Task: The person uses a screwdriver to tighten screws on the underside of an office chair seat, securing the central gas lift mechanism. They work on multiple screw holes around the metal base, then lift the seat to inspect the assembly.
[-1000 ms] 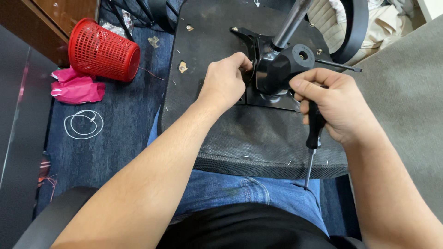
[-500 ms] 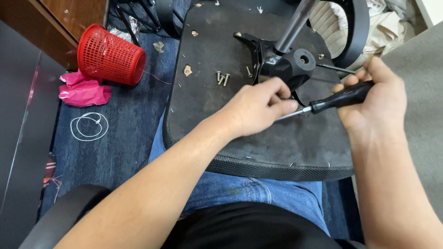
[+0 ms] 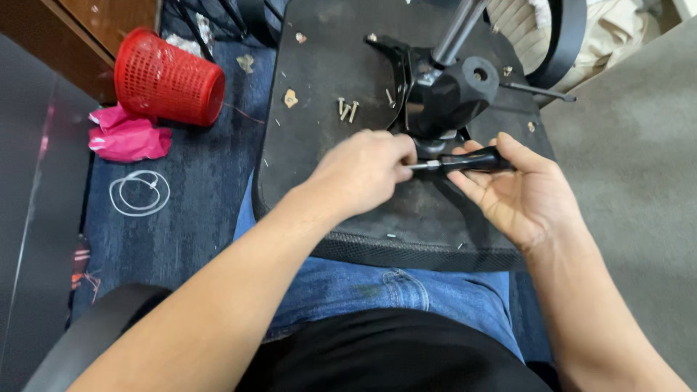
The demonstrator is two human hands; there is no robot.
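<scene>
Head view. Overturned chair seat point(image 3: 341, 94) on lap: black mechanism point(image 3: 450, 91) at centre. Right hand point(image 3: 526, 192) grasps screwdriver point(image 3: 465, 161) handle just below mechanism; left hand point(image 3: 363, 170) pinches its shaft. 3 screws point(image 3: 347, 109) left of mechanism.

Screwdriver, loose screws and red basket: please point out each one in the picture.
screwdriver point(image 3: 475, 160), head view, on its black handle.
loose screws point(image 3: 347, 109), head view, on the pair lying on the seat underside.
red basket point(image 3: 165, 78), head view, on its mesh wall.
</scene>
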